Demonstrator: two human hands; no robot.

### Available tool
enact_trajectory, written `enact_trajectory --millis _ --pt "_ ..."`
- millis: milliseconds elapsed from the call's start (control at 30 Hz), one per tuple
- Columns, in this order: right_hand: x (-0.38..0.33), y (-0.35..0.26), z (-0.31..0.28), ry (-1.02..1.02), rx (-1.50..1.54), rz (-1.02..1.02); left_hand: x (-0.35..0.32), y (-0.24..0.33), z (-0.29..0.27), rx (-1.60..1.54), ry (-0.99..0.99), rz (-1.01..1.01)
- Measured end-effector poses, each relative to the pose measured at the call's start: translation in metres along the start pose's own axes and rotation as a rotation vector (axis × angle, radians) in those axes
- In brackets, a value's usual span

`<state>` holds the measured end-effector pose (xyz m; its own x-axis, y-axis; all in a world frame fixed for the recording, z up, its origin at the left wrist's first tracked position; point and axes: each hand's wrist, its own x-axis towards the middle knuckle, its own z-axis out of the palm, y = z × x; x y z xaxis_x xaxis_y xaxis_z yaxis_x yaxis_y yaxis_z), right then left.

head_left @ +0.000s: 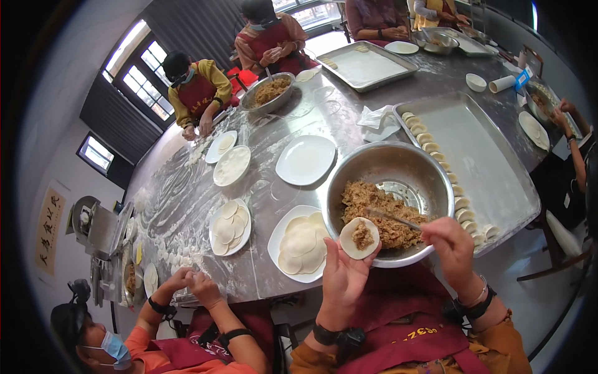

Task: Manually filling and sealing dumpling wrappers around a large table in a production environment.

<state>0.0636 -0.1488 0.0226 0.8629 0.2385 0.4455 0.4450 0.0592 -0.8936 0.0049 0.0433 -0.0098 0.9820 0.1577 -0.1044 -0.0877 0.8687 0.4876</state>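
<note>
Likely filling; folding due
Left hand [346, 274] cups round white dough wrapper [349, 243]; right [450, 243] grips thin metal spatula [398, 219], two o'clock.

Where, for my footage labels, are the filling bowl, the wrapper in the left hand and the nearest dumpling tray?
Filling bowl [370, 163]: head view, on its far inner wall.
Wrapper [346, 241]: head view, on its bare left part.
Nearest dumpling tray [489, 168]: head view, on its bare middle.

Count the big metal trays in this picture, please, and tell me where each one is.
3 show clearly: the near tray, right of the big bowl; the middle tray, farther across; and the far tray, toward the top right. Others may be partly hidden.
</note>
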Motion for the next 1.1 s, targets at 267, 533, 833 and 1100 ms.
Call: enact_trajectory --millis 267,533,833,1100 --pt "-0.008 0.002 0.005 -0.149 -0.186 -0.28 0.001 0.002 0.003 0.029 -0.004 0.004" --pt "-0.01 0.009 0.002 -0.323 -0.289 -0.508 0.002 -0.001 0.001 0.056 0.071 -0.006" --pt "-0.005 -0.003 -0.016 -0.129 -0.089 -0.092 -0.008 0.004 0.003 0.095 0.038 -0.049" --pt "0.011 0.015 -0.017 -0.069 0.369 0.477 -0.013 -0.002 0.007 0.068 -0.024 -0.07"
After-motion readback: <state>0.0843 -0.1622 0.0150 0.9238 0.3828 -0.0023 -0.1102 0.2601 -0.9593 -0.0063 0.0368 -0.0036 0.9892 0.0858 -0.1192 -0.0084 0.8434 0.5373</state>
